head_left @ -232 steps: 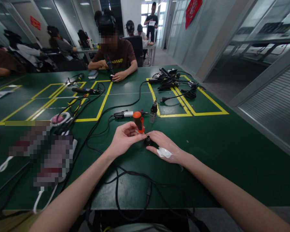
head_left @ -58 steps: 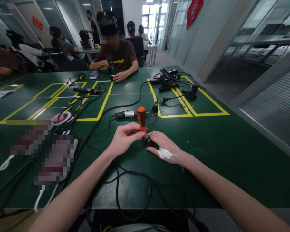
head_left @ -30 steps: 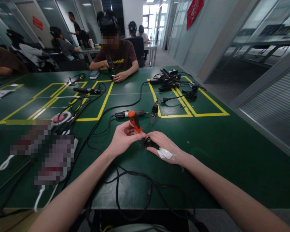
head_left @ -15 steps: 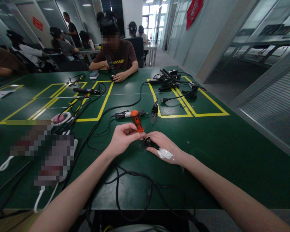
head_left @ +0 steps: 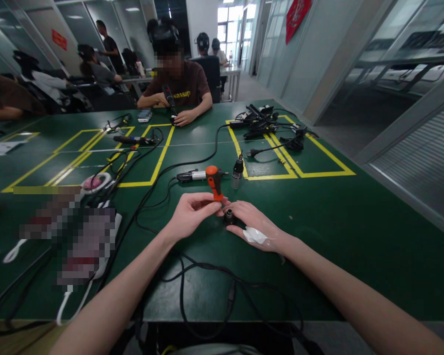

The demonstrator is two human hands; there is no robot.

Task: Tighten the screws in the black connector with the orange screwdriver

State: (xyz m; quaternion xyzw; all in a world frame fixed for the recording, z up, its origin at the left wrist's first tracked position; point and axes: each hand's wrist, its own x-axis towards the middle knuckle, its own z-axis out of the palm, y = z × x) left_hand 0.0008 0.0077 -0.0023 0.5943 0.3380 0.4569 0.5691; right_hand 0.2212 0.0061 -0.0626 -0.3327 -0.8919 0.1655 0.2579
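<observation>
The left hand pinches the screwdriver; the right hand curls around the black part between them.

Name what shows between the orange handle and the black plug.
The head view shows an upright black tool and the tip of the silver-barrelled tool between handle and plug.

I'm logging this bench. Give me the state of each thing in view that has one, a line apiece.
Left hand: closed on the screwdriver
Right hand: curled around the black part
Screwdriver: handle up, slightly tilted
Black part: upright, round end up
Silver-bodied tool: lying flat
Clear-based tool: standing on end
Plug: unplugged
White dressing: stuck on
</observation>
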